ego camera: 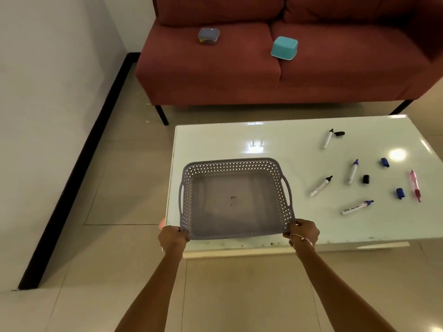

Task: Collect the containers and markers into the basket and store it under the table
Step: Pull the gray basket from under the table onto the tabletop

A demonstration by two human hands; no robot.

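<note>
Left hand (pixel 173 236) clamped on the near-left corner of the grey basket (pixel 233 200), fingers curled under the rim. Basket itself empty, resting on or just above the left end of the white desk (pixel 275 144), near edge about level with the desk's front edge. Right hand (pixel 302 232) pinching the basket's near-right corner the same way, bracelet on that wrist. Right of the basket, well apart from it: uncapped markers (pixel 320 186), loose caps (pixel 365 179) and a pink pen (pixel 415 185) scattered over the desk. Beyond the basket, on the red sofa (pixel 239 75): a grey lidded container (pixel 208 35) and an upturned teal container (pixel 284 48).

Risks from here, as a judgement: corner-only grip letting the flexible basket tip or slide off the front edge; round markers rolling off the glossy top if nudged; caps overlooked and left behind; open tips marking the desk or basket; sofa containers out of easy reach from this side
</note>
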